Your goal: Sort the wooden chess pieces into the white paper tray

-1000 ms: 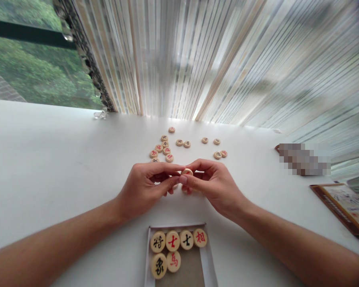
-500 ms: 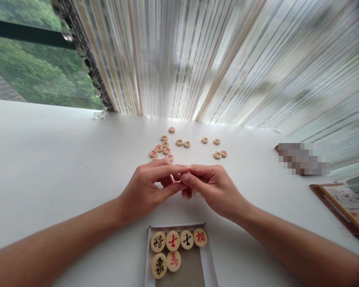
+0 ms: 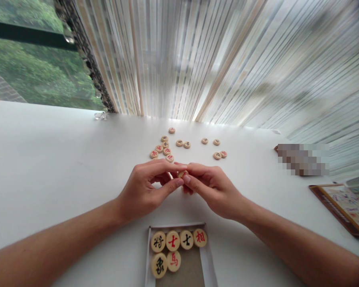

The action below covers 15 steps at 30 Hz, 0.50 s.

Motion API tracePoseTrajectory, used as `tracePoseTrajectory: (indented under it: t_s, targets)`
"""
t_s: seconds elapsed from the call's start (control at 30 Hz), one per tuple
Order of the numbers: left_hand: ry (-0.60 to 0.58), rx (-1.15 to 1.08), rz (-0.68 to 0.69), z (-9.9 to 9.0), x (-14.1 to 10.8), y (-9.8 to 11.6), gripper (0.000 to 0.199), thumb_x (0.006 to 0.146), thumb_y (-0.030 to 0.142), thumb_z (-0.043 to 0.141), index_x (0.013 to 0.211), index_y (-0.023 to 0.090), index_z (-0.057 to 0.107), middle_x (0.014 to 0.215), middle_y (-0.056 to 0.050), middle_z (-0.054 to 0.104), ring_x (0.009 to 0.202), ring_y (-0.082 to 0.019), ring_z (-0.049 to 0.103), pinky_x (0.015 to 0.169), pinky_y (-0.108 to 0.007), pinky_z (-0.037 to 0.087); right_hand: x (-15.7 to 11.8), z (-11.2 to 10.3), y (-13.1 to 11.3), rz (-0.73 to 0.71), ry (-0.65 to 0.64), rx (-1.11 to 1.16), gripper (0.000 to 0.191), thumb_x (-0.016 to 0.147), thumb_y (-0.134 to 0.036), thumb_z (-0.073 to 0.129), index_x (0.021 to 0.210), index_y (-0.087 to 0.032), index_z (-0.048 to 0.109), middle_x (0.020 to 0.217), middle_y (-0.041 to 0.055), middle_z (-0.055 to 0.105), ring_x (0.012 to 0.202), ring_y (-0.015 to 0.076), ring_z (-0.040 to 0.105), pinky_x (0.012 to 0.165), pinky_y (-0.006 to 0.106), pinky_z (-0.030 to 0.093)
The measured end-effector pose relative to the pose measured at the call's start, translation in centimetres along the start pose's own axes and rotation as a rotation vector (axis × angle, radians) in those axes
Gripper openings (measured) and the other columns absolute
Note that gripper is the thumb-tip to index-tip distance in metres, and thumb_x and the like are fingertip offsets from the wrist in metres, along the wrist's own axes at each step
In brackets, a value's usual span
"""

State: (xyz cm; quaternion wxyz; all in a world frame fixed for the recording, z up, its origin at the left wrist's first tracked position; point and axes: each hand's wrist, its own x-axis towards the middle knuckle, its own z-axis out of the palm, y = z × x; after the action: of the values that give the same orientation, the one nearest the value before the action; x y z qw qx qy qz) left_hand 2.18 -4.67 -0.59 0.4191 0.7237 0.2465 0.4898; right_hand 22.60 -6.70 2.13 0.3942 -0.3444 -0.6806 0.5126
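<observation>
While left hand [image 3: 146, 185] and right hand [image 3: 217, 187] pinch a disc [image 3: 180, 175] between fingers [image 3: 198, 186], its red mark [image 3: 184, 173], hidden moments ago, shows.

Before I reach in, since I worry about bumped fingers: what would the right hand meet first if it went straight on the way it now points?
Most likely the left hand: the right hand, pinching a red-marked xiangqi piece, points toward it. The depth leaves unclear whether they touch.
</observation>
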Motion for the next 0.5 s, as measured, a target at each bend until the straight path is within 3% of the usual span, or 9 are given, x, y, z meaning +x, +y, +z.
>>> tracePoseTrajectory:
  t_s: [0.13,0.27,0.5]
  targets:
    - [0.032,0.003,-0.051,0.1,0.1,0.2,0.022,0.092,0.011,0.078,0.113,0.015,0.081,0.098,-0.007,0.080,0.071,-0.010,0.074,0.062,-0.017,0.063,0.0,0.3,0.6,0.006,0.053,0.130,0.029,0.097,-0.043,0.078,0.109,-0.018,0.079,0.090,0.0060,0.077,0.077,0.0161,0.069,0.069,0.029,0.056]
    - [0.063,-0.022,-0.108,0.1,0.1,0.3,0.018,0.093,0.012,0.076,0.111,0.014,0.077,0.091,-0.005,0.080,0.066,-0.009,0.072,0.057,-0.015,0.060,-0.4,0.3,1.8,-0.025,0.208,0.052,0.035,0.091,-0.033,0.085,0.122,-0.019,0.076,0.094,0.0069,0.081,0.082,0.0176,0.076,0.071,0.028,0.062]
    - [0.095,-0.061,-0.131,0.3,0.1,0.2,0.014,0.093,0.016,0.078,0.106,0.016,0.073,0.091,-0.002,0.077,0.066,-0.009,0.073,0.055,-0.014,0.060,-0.9,0.3,1.9,-0.200,0.300,-0.123,0.024,0.091,-0.017,0.083,0.114,-0.022,0.076,0.098,0.0038,0.083,0.082,0.0159,0.080,0.077,0.027,0.068]
